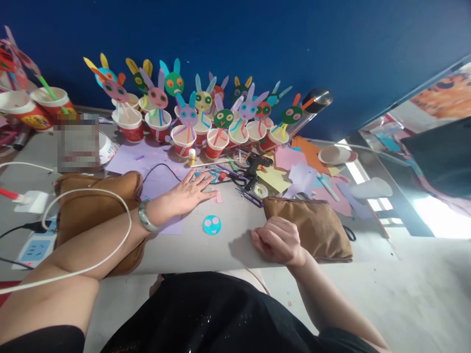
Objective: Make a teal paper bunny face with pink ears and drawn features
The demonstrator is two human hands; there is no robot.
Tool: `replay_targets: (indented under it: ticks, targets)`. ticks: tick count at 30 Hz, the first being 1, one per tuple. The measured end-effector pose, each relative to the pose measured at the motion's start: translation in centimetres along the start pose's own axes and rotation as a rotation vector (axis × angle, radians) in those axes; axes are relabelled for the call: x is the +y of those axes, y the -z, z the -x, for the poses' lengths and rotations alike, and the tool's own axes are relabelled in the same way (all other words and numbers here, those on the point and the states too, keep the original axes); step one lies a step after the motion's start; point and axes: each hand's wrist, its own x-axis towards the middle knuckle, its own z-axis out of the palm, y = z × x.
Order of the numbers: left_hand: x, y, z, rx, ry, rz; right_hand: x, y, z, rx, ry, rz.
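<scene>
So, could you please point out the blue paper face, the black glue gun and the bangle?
Blue paper face [212, 226]: head view, on the blue between eyes and mouth.
Black glue gun [255, 165]: head view, on its body.
Bangle [146, 217]: head view, on its visible band.

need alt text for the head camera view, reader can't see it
A round blue paper face lies on a grey table between a person's spread left hand and curled right hand, which is beside a brown cloth bag. Behind, paper cups hold colourful long-eared paper figures against a blue wall.
</scene>
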Motion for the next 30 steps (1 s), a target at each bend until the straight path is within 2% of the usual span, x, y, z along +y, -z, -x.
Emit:
replay_targets:
  ticks: [4,8,15,19,23,26,30]
  targets:
    - [0.0,0.2,0.1,0.01,-0.012,0.001,-1.4,-1.2,1.7,-0.011,-0.146,-0.015]
    - [-0.1,-0.1,0.2,0.065,-0.015,0.032,-2.4,-2.1,2.8,-0.041,-0.216,0.002]
    - [-0.1,-0.2,0.2,0.08,-0.017,0.024,-1.0,-1.6,3.0,-0.031,-0.272,0.036]
    - [-0.1,-0.2,0.1,0.098,-0.009,0.023,-1.1,-1.8,2.8,-0.084,-0.252,0.054]
    - [-0.1,0.0,0.0,0.063,-0.021,-0.01,-0.9,-1.8,3.2,-0.122,-0.266,0.111]
    - [-0.1,0.0,-0.1,0.051,-0.018,-0.013,0.3,-1.1,3.9,-0.132,-0.4,0.225]
    - [-0.2,-0.1,0.0,0.07,0.001,0.041,3.6,0.9,5.6,-0.042,-0.74,0.416]
